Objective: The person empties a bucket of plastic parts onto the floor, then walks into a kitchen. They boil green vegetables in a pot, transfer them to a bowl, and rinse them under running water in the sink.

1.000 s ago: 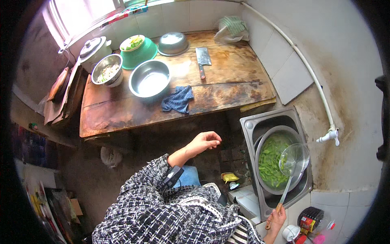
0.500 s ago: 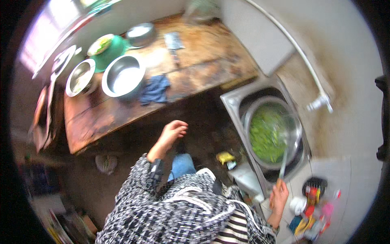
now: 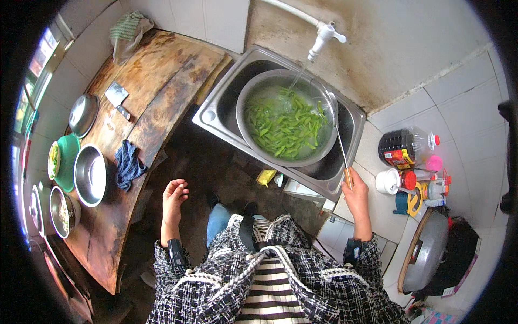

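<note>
My right hand (image 3: 356, 195) is closed round the wooden handle of a long metal skimmer (image 3: 342, 144). Its round head dips at the right rim of a large metal basin (image 3: 245, 132). Chopped green vegetable pieces (image 3: 286, 123) float in the water there, and a thin stream from the white tap (image 3: 324, 40) runs in. The basin sits in a stainless steel sink (image 3: 213, 120). My left hand (image 3: 174, 201) hangs over the floor between the sink and the wooden worktop, fingers loosely bent and holding nothing I can see.
On the wooden worktop (image 3: 156, 92) at left lie a cleaver (image 3: 116, 94) and a blue cloth (image 3: 128, 164), beside a metal bowl (image 3: 90, 175) and a green basin (image 3: 68, 162). Right of the sink stand a dark sauce bottle (image 3: 396, 147), several jars, and a lidded wok (image 3: 429, 254).
The view has swung to the right, bringing the sink to the centre and the lidded wok into sight. My right hand keeps hold of the skimmer. My left hand stays without anything visible in it.
</note>
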`<action>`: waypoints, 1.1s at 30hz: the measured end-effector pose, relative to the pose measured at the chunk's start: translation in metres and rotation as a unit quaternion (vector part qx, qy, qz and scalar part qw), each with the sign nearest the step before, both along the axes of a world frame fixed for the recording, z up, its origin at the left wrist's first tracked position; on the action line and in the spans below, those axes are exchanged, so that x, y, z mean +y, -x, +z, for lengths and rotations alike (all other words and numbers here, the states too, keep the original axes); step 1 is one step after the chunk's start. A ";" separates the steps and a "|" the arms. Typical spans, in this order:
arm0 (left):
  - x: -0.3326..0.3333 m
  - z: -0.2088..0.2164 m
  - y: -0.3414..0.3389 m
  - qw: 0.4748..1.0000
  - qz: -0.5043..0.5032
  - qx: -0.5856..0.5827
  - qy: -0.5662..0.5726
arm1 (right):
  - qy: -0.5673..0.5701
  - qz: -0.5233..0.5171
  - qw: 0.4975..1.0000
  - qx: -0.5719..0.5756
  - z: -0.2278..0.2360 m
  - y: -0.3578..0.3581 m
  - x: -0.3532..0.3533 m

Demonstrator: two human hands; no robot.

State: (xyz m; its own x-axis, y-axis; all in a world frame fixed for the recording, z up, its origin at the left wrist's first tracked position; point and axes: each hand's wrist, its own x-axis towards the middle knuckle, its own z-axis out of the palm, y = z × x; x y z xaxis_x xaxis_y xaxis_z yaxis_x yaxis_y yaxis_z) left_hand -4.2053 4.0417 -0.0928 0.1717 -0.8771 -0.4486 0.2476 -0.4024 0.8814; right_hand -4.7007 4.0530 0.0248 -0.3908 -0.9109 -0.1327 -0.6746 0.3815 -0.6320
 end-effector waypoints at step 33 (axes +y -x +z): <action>-0.003 -0.007 -0.007 0.999 0.020 0.025 -0.014 | -0.120 -0.009 0.712 -0.692 -0.048 -0.063 -0.013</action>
State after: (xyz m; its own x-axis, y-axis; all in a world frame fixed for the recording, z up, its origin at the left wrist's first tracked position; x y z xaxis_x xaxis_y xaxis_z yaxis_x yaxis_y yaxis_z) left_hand -4.1981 4.0387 -0.0996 0.1833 -0.8572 -0.4813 0.3070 -0.4152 0.8564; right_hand -4.6381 4.0397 -0.0233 0.2537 -0.7937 -0.5529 0.5369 0.5910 -0.6020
